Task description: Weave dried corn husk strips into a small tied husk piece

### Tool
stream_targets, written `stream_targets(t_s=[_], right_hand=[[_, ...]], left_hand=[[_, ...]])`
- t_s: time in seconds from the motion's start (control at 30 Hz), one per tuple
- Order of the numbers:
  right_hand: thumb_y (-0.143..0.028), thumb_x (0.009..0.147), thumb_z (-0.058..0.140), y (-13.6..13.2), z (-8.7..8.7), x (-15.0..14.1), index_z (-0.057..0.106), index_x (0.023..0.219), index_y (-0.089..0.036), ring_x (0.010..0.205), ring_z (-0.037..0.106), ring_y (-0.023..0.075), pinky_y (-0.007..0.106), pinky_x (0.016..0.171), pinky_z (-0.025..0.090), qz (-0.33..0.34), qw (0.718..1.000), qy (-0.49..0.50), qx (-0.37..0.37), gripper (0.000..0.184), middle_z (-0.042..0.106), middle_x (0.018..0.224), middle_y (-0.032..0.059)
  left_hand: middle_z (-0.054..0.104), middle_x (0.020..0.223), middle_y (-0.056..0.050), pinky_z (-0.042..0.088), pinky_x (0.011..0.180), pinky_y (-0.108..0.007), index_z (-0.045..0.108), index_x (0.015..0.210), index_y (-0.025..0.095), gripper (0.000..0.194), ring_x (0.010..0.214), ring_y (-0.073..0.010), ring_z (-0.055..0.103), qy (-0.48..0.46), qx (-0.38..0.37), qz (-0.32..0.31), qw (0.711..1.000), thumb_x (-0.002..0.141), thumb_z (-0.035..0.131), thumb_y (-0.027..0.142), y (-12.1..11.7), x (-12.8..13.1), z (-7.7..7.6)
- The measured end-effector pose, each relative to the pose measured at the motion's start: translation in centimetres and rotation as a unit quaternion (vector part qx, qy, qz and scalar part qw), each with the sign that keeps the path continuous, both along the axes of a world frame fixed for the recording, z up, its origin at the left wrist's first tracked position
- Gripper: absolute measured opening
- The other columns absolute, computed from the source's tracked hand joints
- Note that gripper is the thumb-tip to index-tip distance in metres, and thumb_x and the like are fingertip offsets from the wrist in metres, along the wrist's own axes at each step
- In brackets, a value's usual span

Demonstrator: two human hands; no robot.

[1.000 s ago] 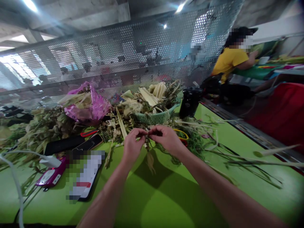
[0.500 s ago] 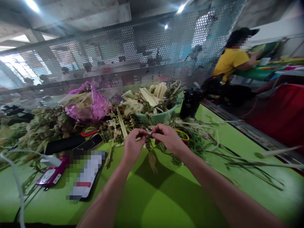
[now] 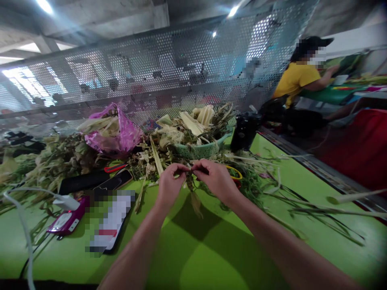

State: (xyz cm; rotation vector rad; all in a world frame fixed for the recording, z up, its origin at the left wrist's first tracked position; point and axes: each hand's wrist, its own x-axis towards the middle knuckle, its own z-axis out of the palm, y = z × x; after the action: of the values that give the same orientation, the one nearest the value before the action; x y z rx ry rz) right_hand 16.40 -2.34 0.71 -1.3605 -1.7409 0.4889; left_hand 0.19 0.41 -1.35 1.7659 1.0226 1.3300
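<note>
My left hand (image 3: 171,183) and my right hand (image 3: 214,179) meet over the green table, each pinching with thumb and fingertips. Between them they grip the top of a small piece of dried corn husk (image 3: 196,205), whose pale, pointed tail hangs below the fingers. What exactly lies in the pinch is too small to make out. Just behind the hands stands a green basket (image 3: 198,151) heaped with dry husks (image 3: 193,123). A yellow-handled tool (image 3: 237,172), perhaps scissors, lies partly hidden beyond my right hand among green fibres (image 3: 252,185).
To the left lie a phone (image 3: 111,225), a dark phone (image 3: 113,180), a red cutter (image 3: 115,167) and a purple power bank (image 3: 68,217) with a white cable. A pink bag (image 3: 128,135) and a black bottle (image 3: 244,133) stand behind. Long stalks (image 3: 326,211) lie right. A person in yellow (image 3: 298,78) sits beyond.
The view has shifted slightly, so the surroundings sit a little to the right. Both hands keep their pinch on the husk, with only a small shift of my right hand's fingers.
</note>
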Motion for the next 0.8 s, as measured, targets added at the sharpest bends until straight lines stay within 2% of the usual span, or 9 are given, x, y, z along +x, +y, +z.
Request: stream_targets(t_s=[0.2, 0.33, 0.57, 0.7, 0.8], right_hand=[[-0.021, 0.083, 0.051, 0.0, 0.3, 0.1, 0.059, 0.08, -0.019, 0.065, 0.054, 0.0148, 0.025, 0.059, 0.035, 0.024, 0.997, -0.071, -0.022, 0.009, 0.064, 0.073, 0.0011], [-0.017, 0.082, 0.05, 0.3, 0.1, 0.7, 0.058, 0.082, -0.019, 0.069, 0.055, 0.0151, 0.024, 0.061, 0.033, 0.046, 0.991, -0.12, -0.027, 0.008, 0.064, 0.077, 0.002], [-0.013, 0.079, 0.052, 0.5, 0.3, 0.8, 0.058, 0.079, -0.019, 0.066, 0.053, 0.0154, 0.025, 0.06, 0.031, 0.034, 0.983, -0.173, -0.049, 0.008, 0.063, 0.076, 0.0033], [-0.014, 0.08, 0.051, 0.5, 0.3, 0.7, 0.058, 0.079, -0.019, 0.069, 0.053, 0.0158, 0.025, 0.061, 0.031, 0.039, 0.985, -0.164, -0.045, 0.008, 0.063, 0.079, 0.0037], [-0.013, 0.079, 0.05, 0.6, 0.2, 0.5, 0.057, 0.079, -0.018, 0.07, 0.052, 0.0155, 0.024, 0.06, 0.031, 0.037, 0.986, -0.16, -0.04, 0.008, 0.062, 0.079, 0.0035]], left_hand=[[0.061, 0.067, 0.001, 0.041, 0.06, -0.022, 0.063, 0.076, 0.015, 0.01, 0.061, -0.0099, 0.053, -0.004, -0.129, -0.067, 0.989, 0.067, 0.064, 0.019, 1.3, -1.2, 0.1], [0.06, 0.064, 0.001, 0.041, 0.059, -0.022, 0.062, 0.074, 0.014, 0.013, 0.061, -0.01, 0.053, -0.019, -0.172, -0.07, 0.982, 0.066, 0.068, 0.022, 1.5, -1.9, 0.1], [0.063, 0.068, 0.0, 0.041, 0.063, -0.023, 0.059, 0.074, 0.015, 0.013, 0.065, -0.01, 0.056, -0.086, -0.193, -0.06, 0.976, 0.068, 0.068, 0.022, 1.2, -1.7, 0.0], [0.068, 0.09, -0.005, 0.043, 0.066, -0.024, 0.055, 0.076, 0.017, 0.015, 0.075, -0.0115, 0.058, -0.151, -0.2, -0.125, 0.96, 0.073, 0.066, 0.026, 0.7, -1.3, 0.3], [0.067, 0.085, -0.004, 0.041, 0.067, -0.023, 0.053, 0.077, 0.017, 0.015, 0.072, -0.0101, 0.056, -0.146, -0.205, -0.143, 0.957, 0.076, 0.063, 0.028, 0.4, -1.0, 0.4]])
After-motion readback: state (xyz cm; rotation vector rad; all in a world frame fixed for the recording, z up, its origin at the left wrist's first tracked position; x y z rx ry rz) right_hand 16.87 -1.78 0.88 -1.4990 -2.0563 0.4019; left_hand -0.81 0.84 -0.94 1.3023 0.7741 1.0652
